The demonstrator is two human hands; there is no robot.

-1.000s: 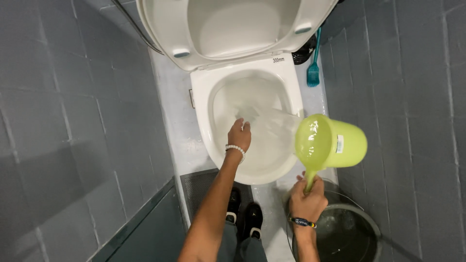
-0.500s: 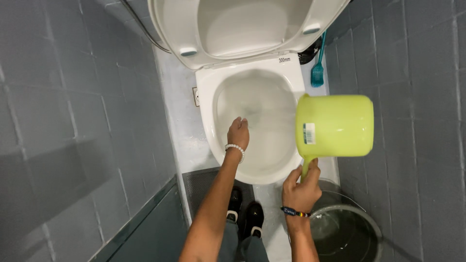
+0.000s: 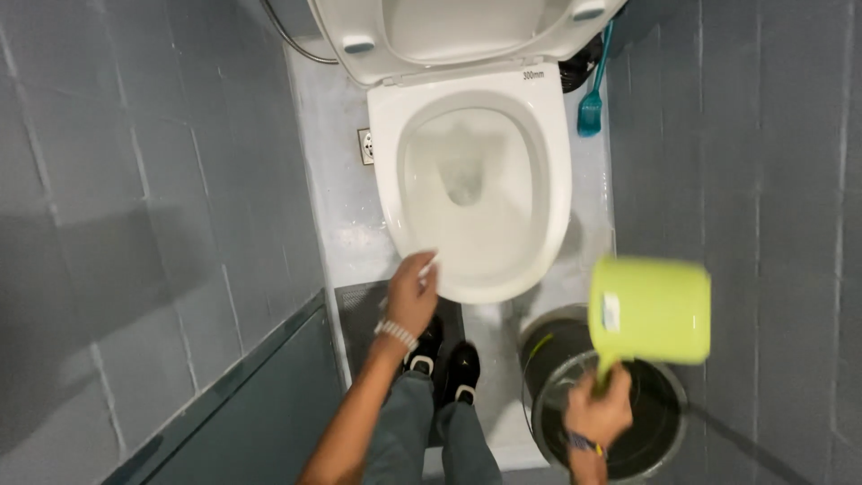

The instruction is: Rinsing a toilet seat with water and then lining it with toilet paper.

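Scoop: my right hand (image 3: pixel 599 415) now holds the lime-green scoop (image 3: pixel 651 310) low over the dark bucket (image 3: pixel 660 440); a second ago I had it tipped at the toilet bowl (image 3: pixel 473 193), pouring.
Water: the stream I see earlier is gone; the bowl shows only calm water.
Left hand: my left hand (image 3: pixel 413 292) is off the bowl's inside and sits at the front rim, a small white thing in the fingers.
View: the bowl sits higher in my camera now.
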